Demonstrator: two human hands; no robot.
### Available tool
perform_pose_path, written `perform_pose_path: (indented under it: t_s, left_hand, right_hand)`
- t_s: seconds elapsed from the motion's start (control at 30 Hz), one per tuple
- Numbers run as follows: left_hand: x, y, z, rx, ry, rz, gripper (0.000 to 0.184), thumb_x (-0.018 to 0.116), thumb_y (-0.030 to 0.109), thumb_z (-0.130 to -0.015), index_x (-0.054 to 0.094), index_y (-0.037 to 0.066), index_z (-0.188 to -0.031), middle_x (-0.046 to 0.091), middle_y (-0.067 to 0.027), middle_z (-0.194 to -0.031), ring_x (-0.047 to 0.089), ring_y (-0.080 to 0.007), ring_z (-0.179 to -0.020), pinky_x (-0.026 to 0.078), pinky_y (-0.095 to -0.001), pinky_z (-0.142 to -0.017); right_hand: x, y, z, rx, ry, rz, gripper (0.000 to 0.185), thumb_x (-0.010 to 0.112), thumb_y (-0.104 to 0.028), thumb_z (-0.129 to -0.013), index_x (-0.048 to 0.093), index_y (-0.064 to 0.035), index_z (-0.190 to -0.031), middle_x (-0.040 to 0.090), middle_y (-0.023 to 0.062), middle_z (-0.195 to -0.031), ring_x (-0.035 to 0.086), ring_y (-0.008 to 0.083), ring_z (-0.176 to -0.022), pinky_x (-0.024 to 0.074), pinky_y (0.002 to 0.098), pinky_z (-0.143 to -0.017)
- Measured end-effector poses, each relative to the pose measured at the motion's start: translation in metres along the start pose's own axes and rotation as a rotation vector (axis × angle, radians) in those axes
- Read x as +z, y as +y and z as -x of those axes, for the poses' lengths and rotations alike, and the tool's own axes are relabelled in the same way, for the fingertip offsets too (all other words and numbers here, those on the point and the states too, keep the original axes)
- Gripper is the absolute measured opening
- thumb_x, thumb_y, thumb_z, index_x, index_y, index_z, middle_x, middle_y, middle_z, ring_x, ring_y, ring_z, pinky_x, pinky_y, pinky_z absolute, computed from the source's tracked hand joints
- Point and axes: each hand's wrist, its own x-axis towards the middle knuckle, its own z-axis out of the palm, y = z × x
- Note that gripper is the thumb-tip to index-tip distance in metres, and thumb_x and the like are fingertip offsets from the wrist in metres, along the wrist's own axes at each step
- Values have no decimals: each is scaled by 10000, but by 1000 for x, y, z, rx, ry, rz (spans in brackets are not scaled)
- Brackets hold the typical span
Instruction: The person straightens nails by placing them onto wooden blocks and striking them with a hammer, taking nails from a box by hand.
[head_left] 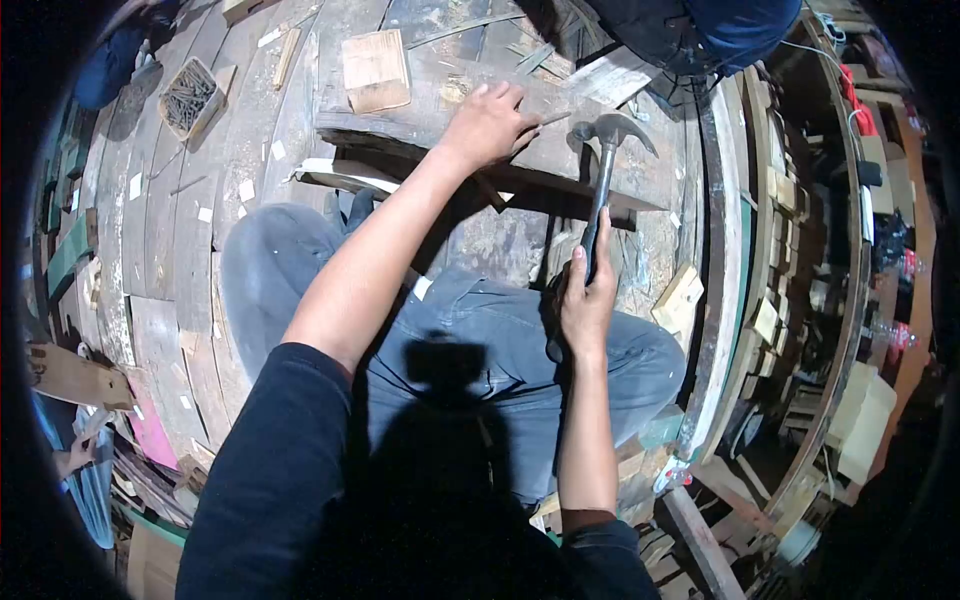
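My right hand [588, 310] is wrapped round the handle of a claw hammer [606, 165], whose metal head points away from me above the right part of a low wooden bench [430, 110]. Over that bench, my left hand [490, 128] has its fingers closed. A thin nail [556, 118] sticks out from its fingertips towards the hammer head. Left of this hand, a pale wooden block [376, 72] rests on the bench top.
An open square container of nails [190, 98] stands on the plank floor [150, 230] at the upper left. Wood scraps and paper bits lie around. Wooden rails and stacked blocks [770, 320] line the right side. Another person's dark clothing [735, 30] shows at the top; a hand [75, 458] appears lower left.
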Motion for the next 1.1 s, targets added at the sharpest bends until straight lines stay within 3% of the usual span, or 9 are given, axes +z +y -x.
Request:
perform_pose_path:
  t_s: [0.1,0.17,0.4,0.5,0.53,0.67,0.77,1.07,1.1]
  left_hand:
    - [0,0,1,2,28,-35,262,609,401,-937,752,208,-1043,599,-102,-1045,574,-281,-1086,457,-442,-921]
    - [1,1,3,-7,16,-53,265,606,409,-938,752,217,-1049,601,-100,-1049,569,-278,-1097,443,-451,-937]
    - [-5,4,1,-32,-30,-28,293,593,434,-942,749,214,-1058,588,-120,-1105,523,-299,-1159,394,-486,-1020]
    - [-5,4,2,-25,-33,-57,284,589,425,-948,748,215,-1054,561,-133,-1196,479,-318,-1218,371,-500,-1051]
    - [-4,3,2,-12,-20,-52,284,586,423,-950,748,215,-1055,557,-131,-1221,473,-315,-1233,361,-504,-1067]
    - [0,2,1,-12,-34,-1,291,576,423,-955,748,221,-1074,509,-115,-1377,403,-281,-1382,248,-525,-1187]
    - [0,1,0,-21,-54,-6,296,578,431,-954,753,232,-1088,486,-104,-1420,381,-271,-1421,232,-519,-1205]
    - [-1,1,0,-29,-63,27,308,578,438,-952,760,215,-1062,486,-106,-1414,393,-278,-1410,237,-517,-1202]
    - [-2,1,0,-23,-51,26,308,576,438,-953,761,214,-1054,483,-107,-1416,392,-276,-1410,232,-516,-1204]
  right_hand:
    - [-11,-2,-8,-81,-5,83,543,452,-84,-1031,311,-121,-1555,438,257,-1492,419,378,-1396,367,393,-1105]
    - [-20,-11,-14,-85,-24,158,523,441,-82,-1036,329,-85,-1548,504,233,-1453,533,303,-1308,405,372,-1069]
    - [-32,-15,-26,107,-231,256,565,478,-115,-1037,311,-236,-1563,539,238,-1403,591,359,-1234,486,410,-953]
    - [-34,-11,-32,-197,-51,301,570,454,-82,-1034,300,-206,-1569,499,213,-1456,604,330,-1227,489,374,-940]
    - [-36,-11,-31,-178,-27,295,577,466,-80,-1028,306,-209,-1567,585,245,-1217,635,358,-1009,503,408,-851]
    - [-32,-6,-30,-240,31,311,618,494,-58,-1010,297,-226,-1572,661,275,-932,651,383,-753,502,456,-735]
    - [-28,9,-26,-64,-193,373,661,530,-33,-988,293,-227,-1573,648,289,-1120,678,389,-868,507,445,-771]
    - [-30,2,-23,-233,-62,335,734,499,49,-947,256,-225,-1583,659,276,-993,652,427,-838,517,422,-777]
    - [-31,1,-22,-138,-132,350,678,486,7,-978,263,-212,-1580,605,278,-1170,670,402,-918,514,405,-807]
